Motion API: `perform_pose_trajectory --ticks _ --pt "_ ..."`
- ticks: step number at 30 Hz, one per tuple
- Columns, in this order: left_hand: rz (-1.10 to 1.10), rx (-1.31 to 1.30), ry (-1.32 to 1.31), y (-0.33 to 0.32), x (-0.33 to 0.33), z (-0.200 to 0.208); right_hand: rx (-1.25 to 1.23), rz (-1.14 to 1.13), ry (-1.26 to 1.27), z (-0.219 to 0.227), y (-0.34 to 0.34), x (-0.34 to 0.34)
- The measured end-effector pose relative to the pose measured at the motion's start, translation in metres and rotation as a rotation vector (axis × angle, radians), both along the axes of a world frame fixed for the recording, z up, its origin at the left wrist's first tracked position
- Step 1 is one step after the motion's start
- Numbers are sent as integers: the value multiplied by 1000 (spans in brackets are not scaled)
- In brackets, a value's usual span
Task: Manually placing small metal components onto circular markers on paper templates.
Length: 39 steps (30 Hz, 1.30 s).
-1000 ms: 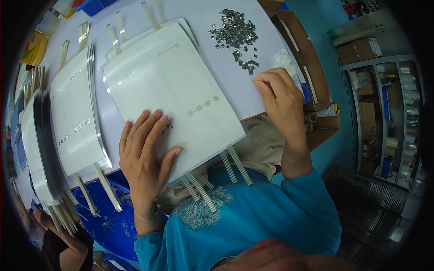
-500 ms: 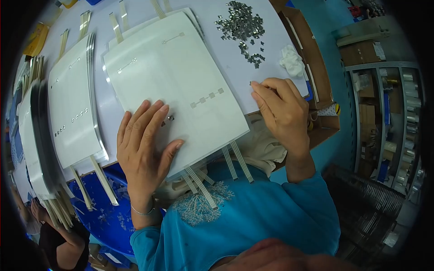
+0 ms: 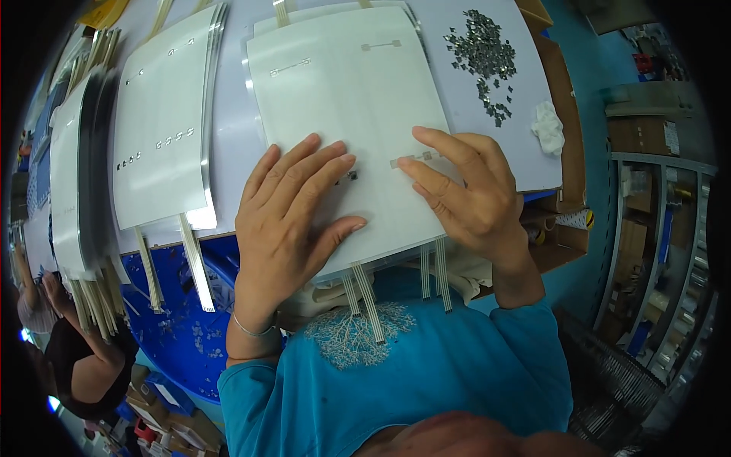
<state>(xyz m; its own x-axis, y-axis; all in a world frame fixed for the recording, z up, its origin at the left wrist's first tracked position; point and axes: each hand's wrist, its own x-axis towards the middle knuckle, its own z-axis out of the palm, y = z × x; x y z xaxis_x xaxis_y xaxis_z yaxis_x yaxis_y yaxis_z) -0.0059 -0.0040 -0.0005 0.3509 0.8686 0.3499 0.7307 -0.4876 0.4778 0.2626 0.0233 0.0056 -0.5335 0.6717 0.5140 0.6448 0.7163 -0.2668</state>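
A stack of white flexible circuit sheets [image 3: 343, 91] lies in front of me, with striped ribbon tails [image 3: 369, 308] hanging off its near edge. My left hand [image 3: 285, 213] rests flat on the top sheet, fingers spread, beside a few small dark metal pieces [image 3: 352, 176] partly hidden by its fingertips. On the right part of the sheet, my right hand [image 3: 468, 183] touches a row of grey square pads [image 3: 427, 156] with one fingertip; its fingers are apart. Whether a tiny piece lies under that fingertip is hidden. A loose pile of small shiny metal pieces [image 3: 481, 49] lies at the far right.
More sheet stacks stand left: a nearer one [image 3: 164, 114] with metal pieces on it, and a thick one [image 3: 72, 175]. A crumpled white cloth [image 3: 547, 129] sits by the table's right edge. A blue tub [image 3: 179, 327] is below the table, and a co-worker's arm [image 3: 87, 327] shows lower left.
My right hand has come left from beside the metal pile onto the sheet's pads, and its pinch has opened. The left hand stays on the sheet. The whole view has shifted.
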Motion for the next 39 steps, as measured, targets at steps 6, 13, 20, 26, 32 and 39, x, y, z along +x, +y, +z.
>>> perform_pose_trajectory --ticks 6,13,20,26,32,39 --pt "-10 -14 3 1 -2 0 -28 -16 -30 10 0 0" --pt "3 -10 25 -2 0 1 -76 -558 351 0 -18 49" --pt "10 4 21 -2 1 -2 53 -788 62 -7 -21 79" --pt "13 1 33 -2 2 -3 38 -343 126 -4 -17 49" --pt "13 4 34 -4 1 -3 -68 -368 93 -3 -21 45" --pt "12 17 27 -3 2 -2 -229 -330 257 -3 -28 38"
